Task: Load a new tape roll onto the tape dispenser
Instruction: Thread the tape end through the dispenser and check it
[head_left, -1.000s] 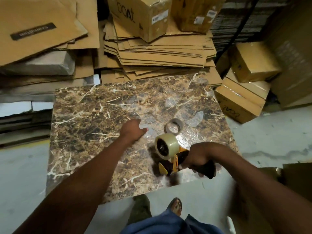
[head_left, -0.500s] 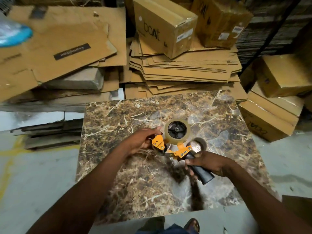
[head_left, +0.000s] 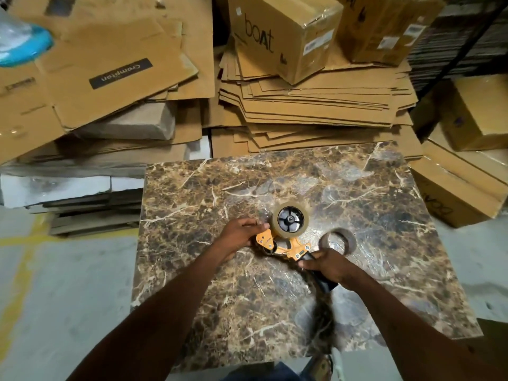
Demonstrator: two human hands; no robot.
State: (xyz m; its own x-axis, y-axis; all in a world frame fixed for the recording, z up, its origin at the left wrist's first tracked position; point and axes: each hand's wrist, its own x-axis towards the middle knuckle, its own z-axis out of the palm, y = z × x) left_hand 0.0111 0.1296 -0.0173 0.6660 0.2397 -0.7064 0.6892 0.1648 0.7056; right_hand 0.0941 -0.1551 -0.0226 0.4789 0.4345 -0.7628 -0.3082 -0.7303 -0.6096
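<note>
Now both hands hold the orange tape dispenser (head_left: 284, 244) just above the middle of the marble-patterned table (head_left: 384, 204). The right hand (head_left: 328, 264) is clenched around the dispenser's black handle, which points toward the near edge of the table. The left hand (head_left: 239, 235) grips the dispenser's front end, its fingertips (head_left: 254, 221) at the orange plate beside the roller. A clear tape roll (head_left: 290, 220) sits on the dispenser's dark spoked hub, its open face turned up toward the camera. Just beside the right hand, toward the right edge of the table, an empty brown cardboard core (head_left: 337, 241) lies on the table. Beyond the far edge are stacks of flattened cardboard (head_left: 316, 105) and a sealed box (head_left: 280, 34) marked "boAt".
</note>
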